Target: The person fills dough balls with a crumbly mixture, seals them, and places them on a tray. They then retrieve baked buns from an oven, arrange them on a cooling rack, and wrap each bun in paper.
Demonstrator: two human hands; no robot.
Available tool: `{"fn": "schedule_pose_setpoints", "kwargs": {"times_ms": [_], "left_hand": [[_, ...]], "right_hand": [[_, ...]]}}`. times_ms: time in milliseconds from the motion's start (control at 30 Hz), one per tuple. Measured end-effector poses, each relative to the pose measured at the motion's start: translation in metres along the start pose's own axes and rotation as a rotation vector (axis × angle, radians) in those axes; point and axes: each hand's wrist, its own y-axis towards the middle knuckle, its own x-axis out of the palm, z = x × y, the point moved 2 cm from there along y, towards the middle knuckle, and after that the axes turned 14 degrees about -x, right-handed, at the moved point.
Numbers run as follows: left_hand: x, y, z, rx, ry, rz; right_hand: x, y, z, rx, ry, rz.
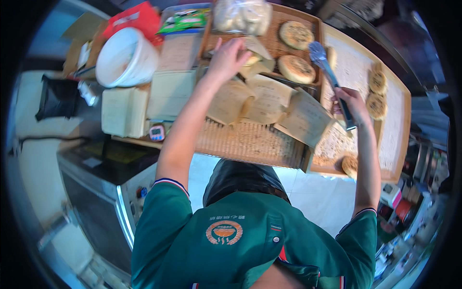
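Note:
My left hand (225,61) is stretched forward over the far end of the rack, slightly blurred, its fingers closed at the edge of a small brown paper bag (260,52). Part of a pale flatbread shows in that bag's mouth. In front of it, several filled brown paper bags (268,99) lie in a row. Gripped in my right hand (353,105) is a pair of tongs (332,78), its head pointing away from me. Near the tongs' head, two round, browned flatbreads (296,69) rest on a woven brown tray (273,37).
A wooden tray (394,127) on the right holds several flatbreads. At the far left stands a white bucket (126,59), beside stacks of paper bags (124,111) and a small pink timer (157,133). A plastic bag of pale buns (242,17) sits at the back.

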Motion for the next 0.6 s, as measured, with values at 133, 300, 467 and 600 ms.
{"fn": "schedule_pose_setpoints", "kwargs": {"times_ms": [133,300,467,600], "left_hand": [[-0.083,-0.089,-0.083,-0.019,0.12,0.429],[-0.231,-0.203,-0.237,-0.543,0.465,0.646],[-0.24,-0.231,-0.301,-0.755,0.638,0.1],[-0.221,-0.219,-0.3,-0.737,0.904,0.104]], "right_hand": [[0.003,0.055,0.015,0.075,0.04,-0.078],[0.012,0.118,0.037,0.067,0.271,-0.14],[0.037,0.135,0.032,-0.055,0.364,-0.119],[0.055,0.055,0.024,-0.283,0.371,-0.015]]}}
